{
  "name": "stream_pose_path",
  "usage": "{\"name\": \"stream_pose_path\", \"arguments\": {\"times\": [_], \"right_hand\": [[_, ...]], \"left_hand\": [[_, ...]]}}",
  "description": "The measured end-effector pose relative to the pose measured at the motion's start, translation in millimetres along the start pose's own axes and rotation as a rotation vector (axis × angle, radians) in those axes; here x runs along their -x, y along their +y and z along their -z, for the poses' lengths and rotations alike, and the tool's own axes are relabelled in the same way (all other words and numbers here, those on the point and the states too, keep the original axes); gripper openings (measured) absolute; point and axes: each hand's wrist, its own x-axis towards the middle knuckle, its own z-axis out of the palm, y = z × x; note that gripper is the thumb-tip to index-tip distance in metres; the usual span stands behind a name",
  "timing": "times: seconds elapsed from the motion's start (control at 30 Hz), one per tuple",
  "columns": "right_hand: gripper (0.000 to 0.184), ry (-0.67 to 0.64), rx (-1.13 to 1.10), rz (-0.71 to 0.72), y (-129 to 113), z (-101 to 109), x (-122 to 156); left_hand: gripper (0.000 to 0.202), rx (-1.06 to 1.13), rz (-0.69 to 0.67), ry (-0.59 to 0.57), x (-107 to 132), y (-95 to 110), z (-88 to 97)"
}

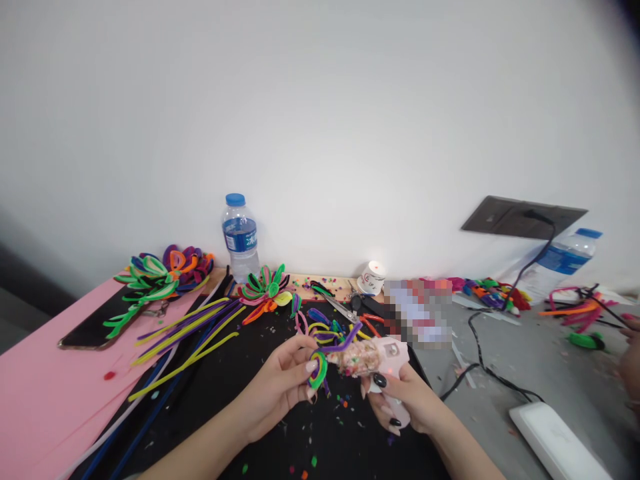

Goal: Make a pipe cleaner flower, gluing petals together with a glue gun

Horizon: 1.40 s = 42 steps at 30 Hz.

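In the middle of the head view, my left hand [283,380] pinches a pipe-cleaner loop [318,370] of green, yellow and purple between thumb and fingers. A purple stem [345,341] sticks out from near that loop toward the right. My right hand [400,400] is wrapped round the handle of a pale pink glue gun [393,360], whose front is crusted with coloured bits. The gun's nozzle points left, close to the loop; whether they touch I cannot tell. Just beyond lie loose curled pipe cleaners [323,320] on the black mat [280,440].
Pipe-cleaner flowers [173,270], a phone [93,320] and loose pipe cleaners [185,327] lie left. A water bottle [241,240] stands by the wall. Scissors [345,310] and a white roll [371,277] sit behind. Cables [475,333] and a white power strip [555,437] lie right, near another person's hand [631,353].
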Motion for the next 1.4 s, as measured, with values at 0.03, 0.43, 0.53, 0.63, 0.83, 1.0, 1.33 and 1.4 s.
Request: {"name": "stream_pose_path", "arguments": {"times": [0.03, 0.43, 0.53, 0.63, 0.83, 1.0, 1.33, 1.4], "right_hand": [[0.031, 0.008, -0.001, 0.004, 0.0, -0.3, -0.2], [0.03, 0.019, 0.005, -0.01, 1.3, 0.5, -0.8], [0.031, 0.018, 0.012, -0.018, 2.1, 0.9, -1.7], [0.031, 0.019, 0.034, -0.026, 2.2, 1.0, -3.2], [0.035, 0.057, 0.062, -0.033, 1.6, -1.1, -4.1], [0.036, 0.067, 0.083, -0.038, 1.7, -1.8, -3.7], [0.033, 0.025, 0.059, -0.001, 3.0, -0.2, -3.6], [0.032, 0.016, 0.049, 0.007, 4.1, 0.9, -3.4]], "left_hand": [[0.013, 0.0, 0.002, -0.005, 0.2, -0.1, -0.2], [0.014, 0.008, 0.004, -0.014, -1.5, 0.0, -0.7], [0.014, 0.008, 0.001, -0.012, -1.3, -0.2, -0.7], [0.015, 0.007, -0.003, -0.009, -0.8, 0.2, -1.2], [0.015, 0.011, 0.001, -0.003, -0.6, 1.0, -3.0], [0.016, 0.01, -0.006, 0.008, -0.9, 1.4, -3.4], [0.016, 0.02, -0.001, 0.002, 0.4, 0.6, -2.0], [0.017, 0.022, -0.004, 0.003, 0.2, 0.3, -1.8]]}}
